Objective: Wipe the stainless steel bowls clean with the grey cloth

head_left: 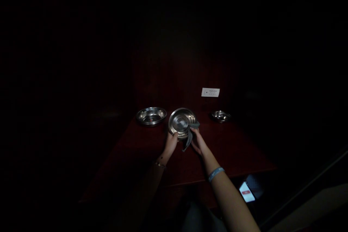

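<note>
A round stainless steel bowl is held tilted above the red table, its inside turned towards me. My left hand grips its lower left rim, thumb over the edge. My right hand is closed on a dark grey cloth, which lies against the bowl's right rim and hangs below it. Some of the right fingers are hidden by the cloth. Left of the held bowl, a wider steel dish rests on the table. A smaller steel bowl sits at the right.
The dark red table meets a dark wall carrying a white socket panel. Below the table's front edge at the right is a lit phone screen. The surroundings are very dark.
</note>
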`<state>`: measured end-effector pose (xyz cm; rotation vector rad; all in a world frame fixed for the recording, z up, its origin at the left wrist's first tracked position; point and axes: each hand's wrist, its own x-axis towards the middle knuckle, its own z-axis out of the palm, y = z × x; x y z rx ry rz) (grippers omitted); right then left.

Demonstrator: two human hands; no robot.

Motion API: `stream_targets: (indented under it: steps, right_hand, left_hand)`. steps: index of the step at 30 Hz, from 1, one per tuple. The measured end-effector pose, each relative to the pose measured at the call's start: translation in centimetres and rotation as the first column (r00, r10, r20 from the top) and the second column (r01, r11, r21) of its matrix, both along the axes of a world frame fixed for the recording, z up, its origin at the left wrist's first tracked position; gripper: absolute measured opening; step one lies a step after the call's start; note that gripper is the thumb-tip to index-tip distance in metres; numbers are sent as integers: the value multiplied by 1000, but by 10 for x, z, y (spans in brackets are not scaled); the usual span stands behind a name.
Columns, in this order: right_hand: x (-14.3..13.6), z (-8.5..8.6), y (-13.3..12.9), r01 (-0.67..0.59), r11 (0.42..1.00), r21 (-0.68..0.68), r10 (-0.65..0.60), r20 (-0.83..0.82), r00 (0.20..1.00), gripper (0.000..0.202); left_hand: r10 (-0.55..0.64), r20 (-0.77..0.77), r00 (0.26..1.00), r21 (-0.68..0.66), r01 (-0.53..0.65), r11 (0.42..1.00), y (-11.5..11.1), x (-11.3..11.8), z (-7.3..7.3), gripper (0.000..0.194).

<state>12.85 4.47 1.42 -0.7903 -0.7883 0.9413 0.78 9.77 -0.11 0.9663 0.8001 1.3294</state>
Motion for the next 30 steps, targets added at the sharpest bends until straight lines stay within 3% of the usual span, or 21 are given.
stream_targets:
  steps: [4, 8, 18, 21, 24, 27, 30]
  right_hand:
    - [3, -13, 10, 85, 995, -61, -82, 55, 995, 58]
    - [13, -23, 16, 209, 974, -92, -195, 147, 970, 47]
    - [18, -30, 19, 234, 962, -140, -207, 184, 961, 44]
    - [20, -25, 17, 332, 937, -112, -291, 280, 915, 44]
    - [22, -16, 11, 483, 874, -53, -430, 379, 819, 45]
    - [23, -9, 4, 606, 795, -5, -538, 456, 709, 45]
    - [22, -6, 0, 635, 772, 8, -564, 470, 679, 45]
  left_hand:
    - [10, -28, 1000, 31, -9, 999, 2, 2, -3, 51]
    - [20, -33, 999, 107, -17, 994, 3, 5, -4, 37]
    - [55, -102, 993, 211, -32, 977, 0, 4, -1, 25]
    - [46, -134, 990, 206, -18, 978, -3, 2, 2, 15]
    - [86, -180, 980, 178, -53, 983, -5, -1, 4, 4]
    - [116, -227, 967, 212, -67, 975, -5, -3, 4, 16]
    - [112, -243, 964, 267, -44, 963, -4, -3, 3, 18]
